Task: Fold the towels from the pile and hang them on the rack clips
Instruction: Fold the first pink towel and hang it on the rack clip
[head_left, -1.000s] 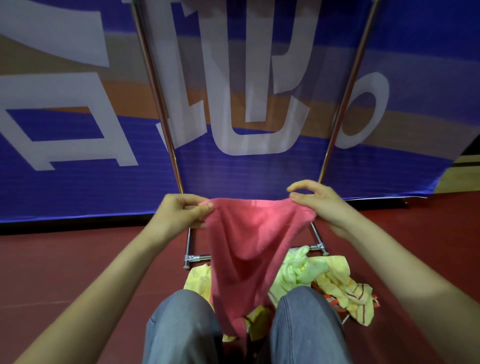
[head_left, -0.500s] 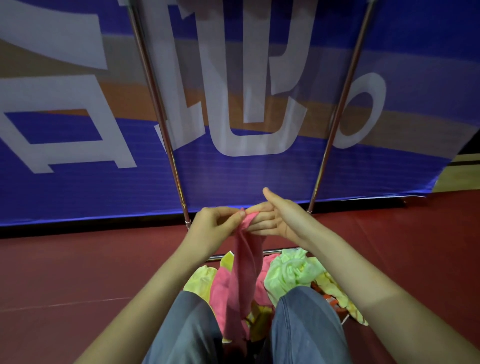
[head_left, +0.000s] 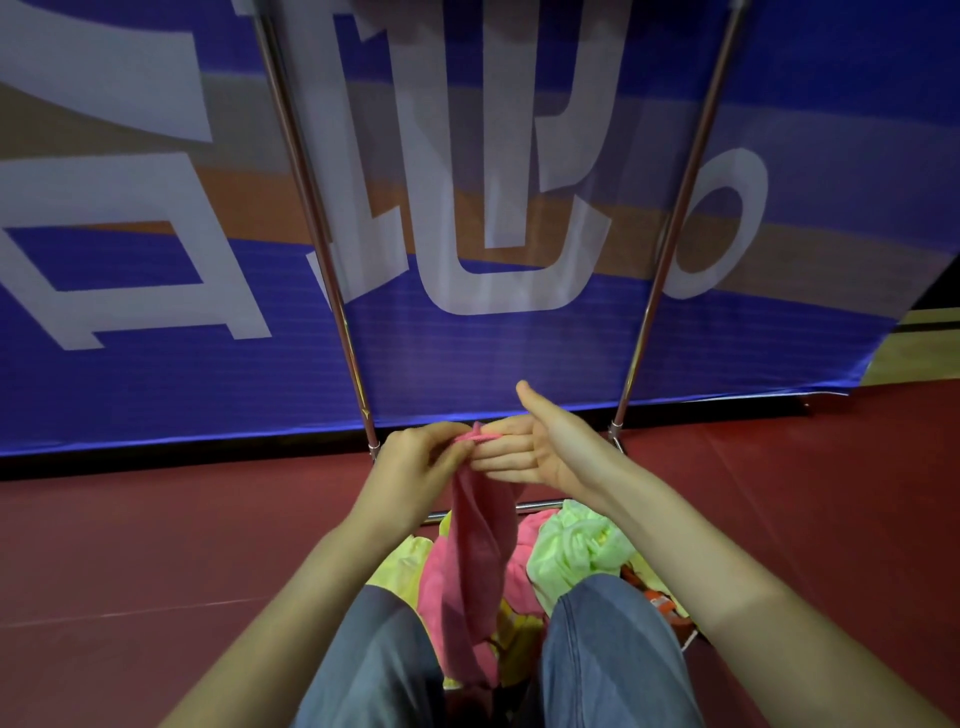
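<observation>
Dim, even indoor light leaves the banner (head_left: 467, 353) soft and hazy, deep shadow sits between the knees (head_left: 384, 649), and wide-angle bending bows the rack poles (head_left: 311, 208) and stretches the forearms (head_left: 727, 571)

Huge white characters sprawl across the blue and orange banner (head_left: 467, 358), cut off at the top. None reads as a word to me; the white ring (head_left: 753, 197) on the right resembles an "o".
</observation>
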